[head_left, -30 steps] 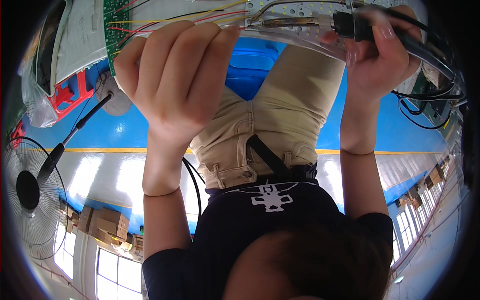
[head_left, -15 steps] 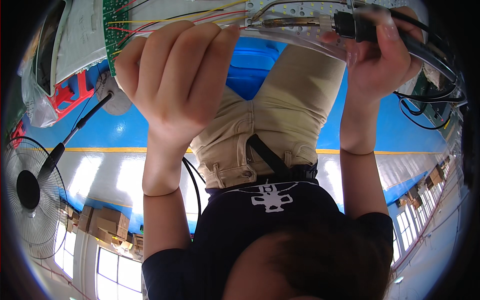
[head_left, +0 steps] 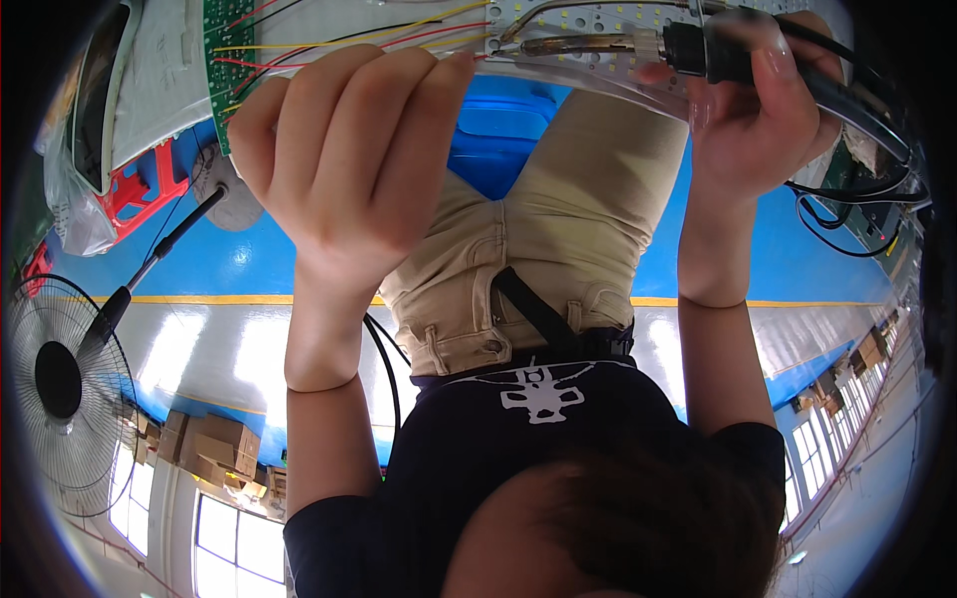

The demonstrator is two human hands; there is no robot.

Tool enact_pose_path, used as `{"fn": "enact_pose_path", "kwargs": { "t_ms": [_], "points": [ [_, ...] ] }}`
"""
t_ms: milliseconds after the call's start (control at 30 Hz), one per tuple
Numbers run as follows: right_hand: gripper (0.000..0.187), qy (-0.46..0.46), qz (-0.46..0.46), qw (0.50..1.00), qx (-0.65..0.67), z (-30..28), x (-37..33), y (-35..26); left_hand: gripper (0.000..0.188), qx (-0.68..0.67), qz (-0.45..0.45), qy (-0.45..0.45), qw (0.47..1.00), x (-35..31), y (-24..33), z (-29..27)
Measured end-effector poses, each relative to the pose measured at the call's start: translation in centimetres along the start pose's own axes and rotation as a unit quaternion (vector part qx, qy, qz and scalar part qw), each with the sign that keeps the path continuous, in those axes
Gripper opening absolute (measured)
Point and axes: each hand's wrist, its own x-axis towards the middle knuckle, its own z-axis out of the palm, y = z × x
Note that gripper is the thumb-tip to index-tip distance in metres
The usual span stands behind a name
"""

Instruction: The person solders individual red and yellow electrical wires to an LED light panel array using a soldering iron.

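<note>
Washed-out windows [head_left: 214,528] streak the glossy floor [head_left: 214,334] with glare, while fisheye curvature fades into black corners.

The head camera is the left unit of a side-by-side, head-worn fisheye pair. It faces steeply downward; the lower field covers the wearer's hair [head_left: 668,508], black shirt [head_left: 454,429] and beige trousers [head_left: 588,199] at close range. Picture left corresponds to the wearer's left. The left grip [head_left: 344,149] and right grip [head_left: 763,120] occupy the near upper field. The upper rim crops the LED board [head_left: 583,22]. The fan [head_left: 58,379] stands at the left rim; windows [head_left: 239,543] lie distant, toward the lower corners.
</note>
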Motion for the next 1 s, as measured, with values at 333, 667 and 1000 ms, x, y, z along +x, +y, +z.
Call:
{"fn": "enact_pose_path", "kwargs": {
  "t_ms": [333,667,1000],
  "points": [
    [0.028,0.025,0.076,0.996,0.044,0.2,0.2,-0.5,0.025,0.000,-0.005,-0.003,1.000,0.0,0.1,0.0],
    [0.027,0.126,0.212,0.942,0.227,2.3,1.2,-3.2,0.022,-0.002,-0.009,0.004,1.000,-0.2,0.0,0.1],
    [0.021,0.198,0.294,0.902,0.247,3.0,1.6,-3.7,0.022,-0.115,-0.074,0.072,0.988,0.7,-0.6,0.1]
  ]
}}
